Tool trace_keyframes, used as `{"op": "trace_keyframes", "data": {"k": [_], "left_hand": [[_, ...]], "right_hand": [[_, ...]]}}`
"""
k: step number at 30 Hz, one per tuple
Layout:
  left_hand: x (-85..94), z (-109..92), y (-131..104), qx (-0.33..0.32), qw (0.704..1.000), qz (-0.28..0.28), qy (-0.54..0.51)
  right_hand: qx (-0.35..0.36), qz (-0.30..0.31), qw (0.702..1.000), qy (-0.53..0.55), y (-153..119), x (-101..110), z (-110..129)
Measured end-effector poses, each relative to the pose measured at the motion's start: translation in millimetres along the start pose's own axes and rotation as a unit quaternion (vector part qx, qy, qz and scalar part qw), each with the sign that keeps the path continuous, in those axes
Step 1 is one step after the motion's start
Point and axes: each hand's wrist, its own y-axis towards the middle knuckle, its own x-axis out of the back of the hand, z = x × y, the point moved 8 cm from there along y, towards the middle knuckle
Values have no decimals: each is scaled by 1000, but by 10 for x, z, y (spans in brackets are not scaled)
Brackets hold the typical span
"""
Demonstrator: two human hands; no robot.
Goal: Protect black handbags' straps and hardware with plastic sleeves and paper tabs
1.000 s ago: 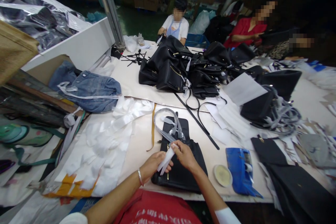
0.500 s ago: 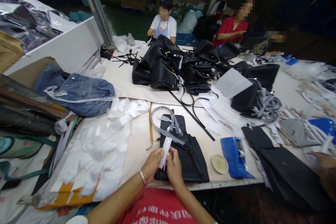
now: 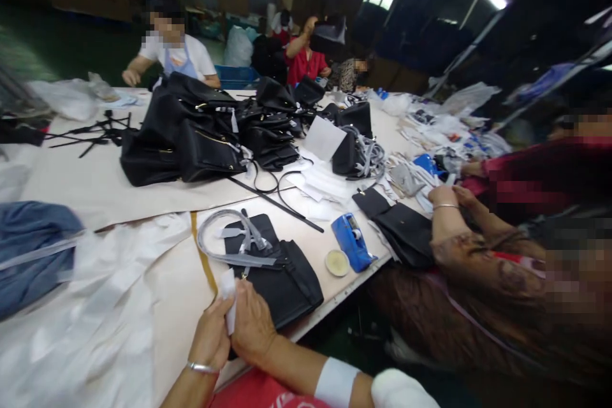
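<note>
A narrow white strip (image 3: 228, 293) stands between my two hands, over the lower left corner of a flat black bag (image 3: 287, 280). My left hand (image 3: 211, 331) pinches it from the left. My right hand (image 3: 252, 322) has its fingers curled at the strip's right side, beside a small metal ring on the bag. Grey-wrapped handles (image 3: 205, 236) loop over the bag's upper left part. To the right of the bag lie a round pale yellow dish (image 3: 337, 263) and a blue tape dispenser (image 3: 352, 242).
Black bags (image 3: 191, 134) are heaped across the table's middle. White sheets (image 3: 105, 306) cover the left side, near blue denim cloth (image 3: 38, 255). A co-worker's arms (image 3: 452, 210) are at the right, by another black bag (image 3: 401, 229). More people sit beyond the table.
The view has swung to the right, bringing the co-worker at the right into sight. My hands remain together at the white strip. A person in red at the back now holds up a dark bag.
</note>
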Motion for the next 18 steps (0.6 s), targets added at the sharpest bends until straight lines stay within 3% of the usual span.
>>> {"op": "trace_keyframes", "data": {"k": [5, 8, 10, 11, 13, 15, 16, 18], "left_hand": [[27, 76, 34, 38, 998, -2, 47], [32, 70, 32, 23, 994, 17, 101], [39, 53, 38, -4, 991, 17, 134], [43, 43, 41, -21, 988, 14, 150], [43, 30, 44, -53, 981, 4, 189], [26, 29, 40, -75, 968, -6, 239], [10, 33, 38, -81, 961, -10, 266], [-25, 9, 29, -103, 939, -25, 326]], "right_hand": [[47, 95, 994, 8, -39, 90, 65], [119, 132, 984, 28, -46, 353, 111], [150, 146, 976, 55, -63, 598, -20], [145, 137, 978, 67, -65, 750, -181], [81, 74, 991, 71, -60, 1120, -732], [-44, -44, 997, 36, -117, 1572, -1540], [-122, -100, 988, 6, -195, 1793, -1984], [-278, -147, 948, -52, -418, 2116, -2818]]}}
